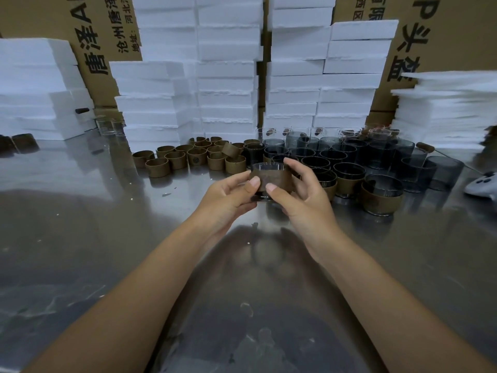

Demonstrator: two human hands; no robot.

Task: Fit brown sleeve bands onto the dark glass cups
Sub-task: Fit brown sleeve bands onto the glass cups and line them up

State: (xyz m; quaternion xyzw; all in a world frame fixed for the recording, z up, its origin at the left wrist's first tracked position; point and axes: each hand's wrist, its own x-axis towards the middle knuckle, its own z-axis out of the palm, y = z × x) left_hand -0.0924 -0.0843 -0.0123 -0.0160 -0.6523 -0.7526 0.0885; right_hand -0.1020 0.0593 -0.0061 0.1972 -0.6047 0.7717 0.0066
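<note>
I hold a dark glass cup above the table, with a brown sleeve band wrapped round its wall. My left hand grips it from the left, thumb on the band. My right hand grips it from the right, thumb on the band's front and fingers curled behind. Loose brown bands stand in a cluster behind and to the left. Bare dark cups crowd the back right, and banded cups stand nearest on the right.
The steel table is shiny and reflective. Stacks of white foam boxes and cardboard cartons wall off the back. Clear glasses stand at the far left. A white controller lies at the right edge.
</note>
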